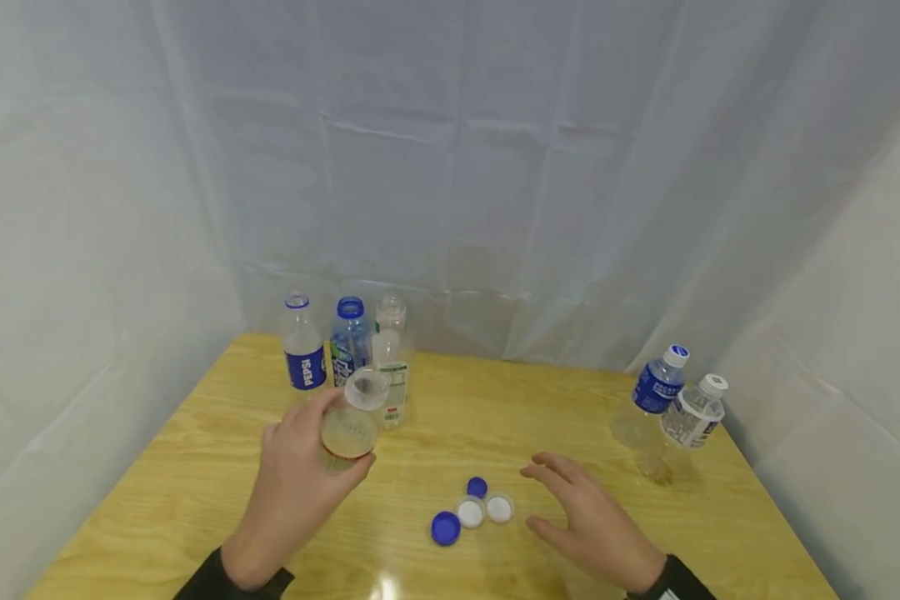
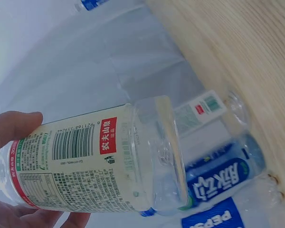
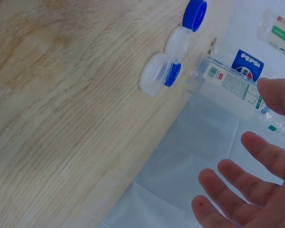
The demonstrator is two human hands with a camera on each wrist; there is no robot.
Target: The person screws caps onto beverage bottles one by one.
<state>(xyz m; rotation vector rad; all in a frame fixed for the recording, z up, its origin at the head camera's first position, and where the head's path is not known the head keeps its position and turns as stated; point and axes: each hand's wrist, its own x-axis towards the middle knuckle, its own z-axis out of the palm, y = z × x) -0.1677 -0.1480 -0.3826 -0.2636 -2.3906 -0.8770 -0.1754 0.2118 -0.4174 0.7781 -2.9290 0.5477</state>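
Observation:
My left hand (image 1: 300, 475) grips a clear plastic bottle (image 1: 348, 431) with a cream label, raised above the table and tilted. Its barcode and red patch show in the left wrist view, where thumb and fingers (image 2: 19, 126) wrap around the body. My right hand (image 1: 588, 521) is held over the table with fingers spread and nothing in them. Left of it lie loose caps: a large blue cap (image 1: 446, 528), a small blue cap (image 1: 477, 487) and two whitish caps (image 1: 470, 512), grouped close together.
Uncapped bottles stand at the back left: a Pepsi bottle (image 1: 305, 362), a blue bottle (image 1: 350, 333) and a clear labelled bottle (image 1: 395, 383). At the right are two capped bottles, one blue-labelled (image 1: 657, 385), one clear (image 1: 693, 414). White sheeting (image 1: 450, 167) surrounds the wooden table (image 1: 555, 408).

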